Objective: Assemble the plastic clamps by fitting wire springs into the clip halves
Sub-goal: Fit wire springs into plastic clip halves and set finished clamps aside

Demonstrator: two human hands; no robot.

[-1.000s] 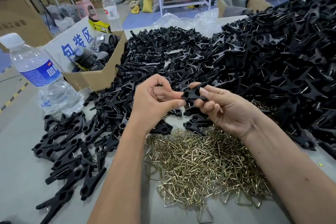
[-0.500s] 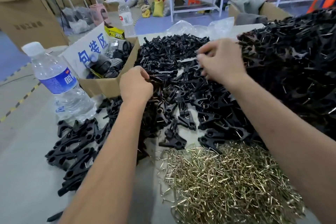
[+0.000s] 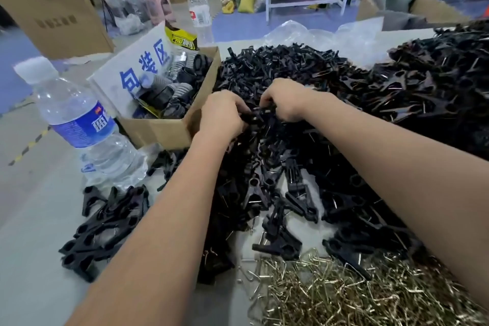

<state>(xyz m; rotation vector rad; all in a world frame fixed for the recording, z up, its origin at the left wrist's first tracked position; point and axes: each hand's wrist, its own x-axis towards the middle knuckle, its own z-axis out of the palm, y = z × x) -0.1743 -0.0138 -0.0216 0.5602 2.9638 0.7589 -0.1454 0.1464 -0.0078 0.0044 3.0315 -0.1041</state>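
A large heap of black plastic clip halves [image 3: 304, 74] covers the middle and far side of the table. My left hand [image 3: 221, 114] and my right hand [image 3: 287, 99] both reach into it, close together, fingers curled down around black clip pieces [image 3: 260, 115] between them. The fingertips are hidden among the parts. A pile of brass-coloured wire springs [image 3: 344, 291] lies near me at the lower right. A small group of black clamps [image 3: 105, 225] lies apart at the lower left.
A water bottle [image 3: 79, 124] stands at the left on the grey table [image 3: 31, 259]. Behind it sits an open cardboard box [image 3: 158, 127] with a white sign and dark parts. Another mound of black clips [image 3: 436, 82] rises at the right. Clear plastic bags [image 3: 312, 32] lie beyond.
Both hands left the held clip near the springs and reached forward into the heap. The right hand has since come back leftward, so the hands now meet over the same pieces.
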